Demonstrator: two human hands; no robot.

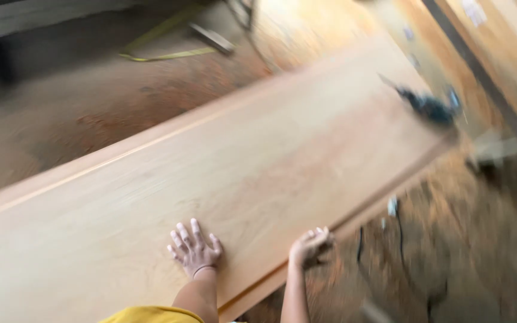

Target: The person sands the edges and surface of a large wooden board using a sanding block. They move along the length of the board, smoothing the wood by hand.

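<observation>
A long, wide pale wooden board (pixel 258 161) runs diagonally from the lower left to the upper right. My left hand (pixel 194 248) lies flat on its top face near the near edge, fingers spread. My right hand (pixel 309 244) curls over the board's near edge, gripping it. A dark teal power tool (pixel 429 107) rests on the board's far right end. The whole picture is blurred by motion.
Sawdust covers the floor (pixel 91 101) behind and the ground at right (pixel 480 239). A yellow strap (pixel 157 55) and a grey bar (pixel 212 38) lie at the back. A black cable (pixel 402 239) trails on the floor. More wooden panels (pixel 498 54) stand at upper right.
</observation>
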